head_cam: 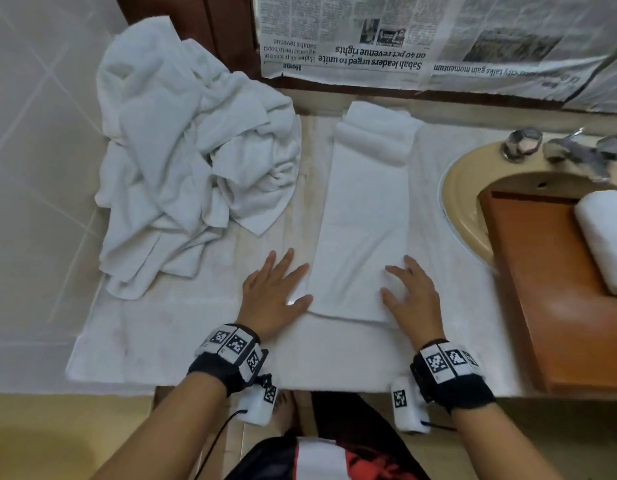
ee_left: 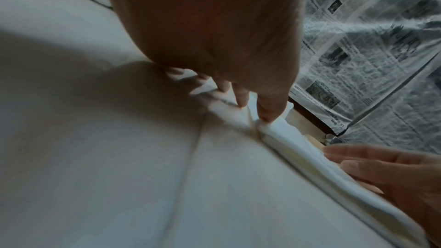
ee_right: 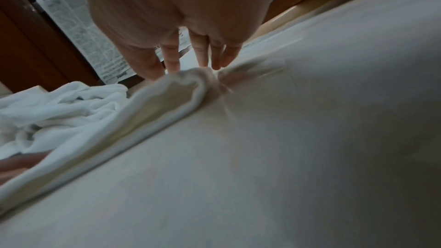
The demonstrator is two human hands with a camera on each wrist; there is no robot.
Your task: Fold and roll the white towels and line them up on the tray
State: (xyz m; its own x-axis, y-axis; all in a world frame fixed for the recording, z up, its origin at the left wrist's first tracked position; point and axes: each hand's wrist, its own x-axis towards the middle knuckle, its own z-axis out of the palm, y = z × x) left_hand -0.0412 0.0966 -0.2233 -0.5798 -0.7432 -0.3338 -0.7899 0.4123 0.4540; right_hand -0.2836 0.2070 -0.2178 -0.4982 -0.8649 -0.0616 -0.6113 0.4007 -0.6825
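A long folded white towel [head_cam: 360,223] lies lengthwise on the cloth-covered counter, and its far end [head_cam: 371,142] is turned over in a loose roll. My left hand [head_cam: 275,289] lies flat beside the near left corner, fingers straight, with the thumb against the towel's edge [ee_left: 281,133]. Spread fingers of my right hand [head_cam: 409,292] press on the near right corner [ee_right: 188,80]. The wooden tray [head_cam: 549,292] rests across the sink at the right. It carries one rolled white towel [head_cam: 604,237].
A heap of loose white towels [head_cam: 196,150] fills the counter's left side. A beige sink [head_cam: 462,192] and metal taps [head_cam: 570,150] lie at the right. Newspaper [head_cam: 404,39] covers the back wall. A white cloth [head_cam: 168,341] covers the counter.
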